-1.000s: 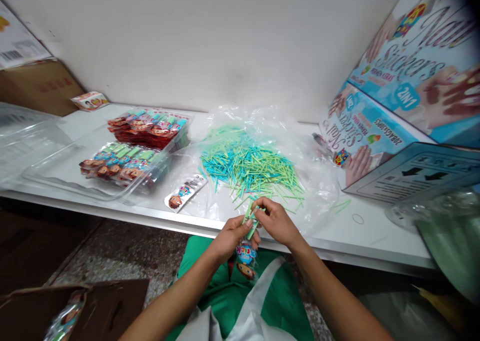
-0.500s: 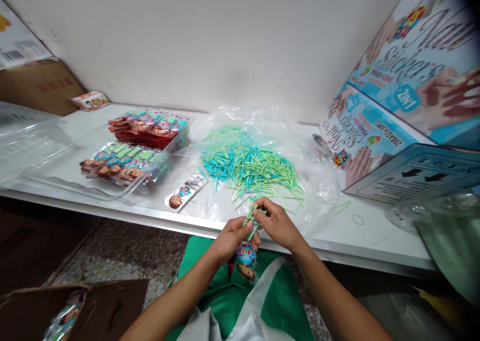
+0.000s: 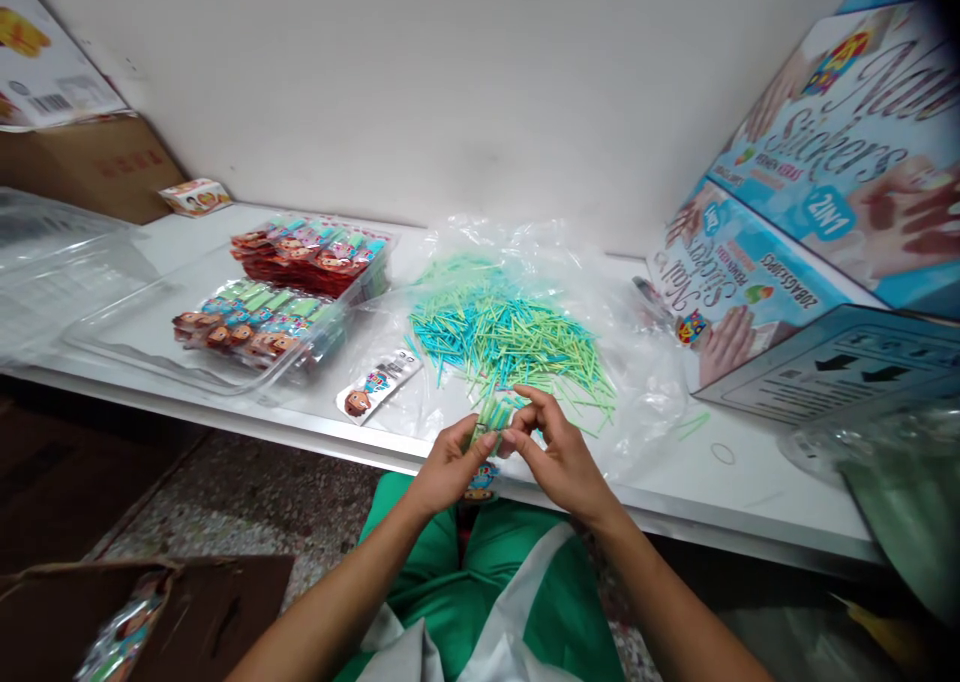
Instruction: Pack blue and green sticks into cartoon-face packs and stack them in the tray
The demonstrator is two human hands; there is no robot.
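Observation:
Over the table's front edge, my left hand [image 3: 452,467] is closed round a small bunch of clear printed packets [image 3: 493,415] with green sticks showing at the top. Their cartoon-printed lower end [image 3: 481,479] hangs below the fingers. My right hand [image 3: 559,452] pinches the right side of the same packets between thumb and fingers, its index finger raised and bent. Just beyond the hands lies a loose heap of thin green and blue sticks [image 3: 517,337] on a clear plastic sheet [image 3: 645,392]. One flat printed packet [image 3: 377,384] lies left of the heap.
At left, a clear plastic tray [image 3: 142,307] holds two stacks of filled packets [image 3: 259,322]. Nail sticker cartons [image 3: 772,262] stand at right. A brown carton [image 3: 97,162] sits back left, and an open box [image 3: 225,612] is on the floor. A rubber band [image 3: 723,453] lies at right.
The packets have been raised and turned, so their green stick ends now face up and less of the printed end shows below. My right hand has shifted slightly right, its fingers spread wider.

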